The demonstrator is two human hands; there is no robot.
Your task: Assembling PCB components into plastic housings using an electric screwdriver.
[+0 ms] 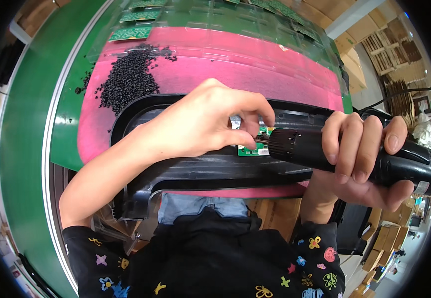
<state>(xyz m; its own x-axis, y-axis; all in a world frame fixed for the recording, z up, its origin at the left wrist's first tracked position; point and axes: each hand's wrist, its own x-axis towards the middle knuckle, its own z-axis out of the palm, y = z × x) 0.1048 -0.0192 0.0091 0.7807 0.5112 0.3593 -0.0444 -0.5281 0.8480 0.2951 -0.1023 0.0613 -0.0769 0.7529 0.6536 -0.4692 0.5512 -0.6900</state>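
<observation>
My right hand (362, 146) is wrapped round a black electric screwdriver (307, 148), which lies nearly level with its bit pointing left. At the bit's tip, the thumb and fingers of my left hand (223, 119) are drawn together in a pinch; whatever they hold is too small to make out. Just beneath them is a green circuit board (247, 150), partly covered by my fingers and the screwdriver's nose. The board is within a long black plastic housing (195, 171) in front of me. A pile of small black parts, apparently screws (128, 79), lies beyond my left forearm.
Under the housing is a pink mat (190, 64) on a green table (64, 144). Clear plastic trays (215, 42) stand across the far side, with several green boards (131, 33) there. A black cable (399, 94) runs at the right. Cardboard boxes (352, 69) stand beyond the table.
</observation>
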